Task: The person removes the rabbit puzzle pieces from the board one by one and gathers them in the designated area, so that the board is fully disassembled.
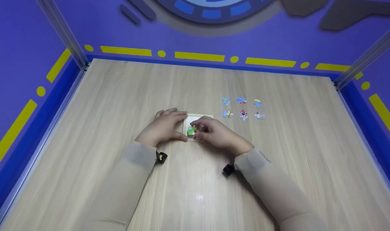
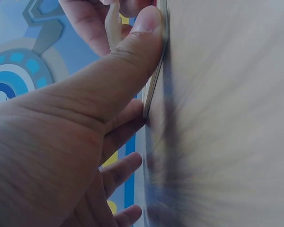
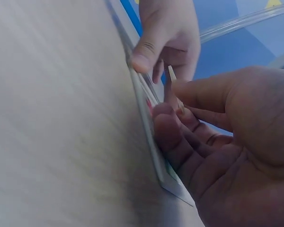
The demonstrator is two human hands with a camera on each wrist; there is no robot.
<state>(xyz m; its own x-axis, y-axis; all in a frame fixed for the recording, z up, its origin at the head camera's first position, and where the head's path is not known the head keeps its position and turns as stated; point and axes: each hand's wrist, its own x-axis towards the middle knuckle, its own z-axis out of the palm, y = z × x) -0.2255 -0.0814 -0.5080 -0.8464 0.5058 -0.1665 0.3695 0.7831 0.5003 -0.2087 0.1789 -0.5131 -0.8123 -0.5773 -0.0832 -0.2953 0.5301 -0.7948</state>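
A small, shallow wooden puzzle tray [image 1: 199,115] lies flat on the table. My left hand [image 1: 164,126] holds it along its left side, thumb at the near corner and index finger at the far one. Over the tray, my right hand [image 1: 217,134] pinches a mostly green jigsaw piece [image 1: 191,131] between thumb and fingers. In the right wrist view the piece [image 3: 173,75] is edge-on, tilted and raised off the tray. The right hand hides much of the tray's inside, so its contents are only partly visible.
Beyond and right of the tray, several loose jigsaw pieces [image 1: 243,115] lie in two rows on the wooden table [image 1: 195,192]. Blue-purple walls [image 1: 201,41] with yellow markings enclose the table at the back and sides.
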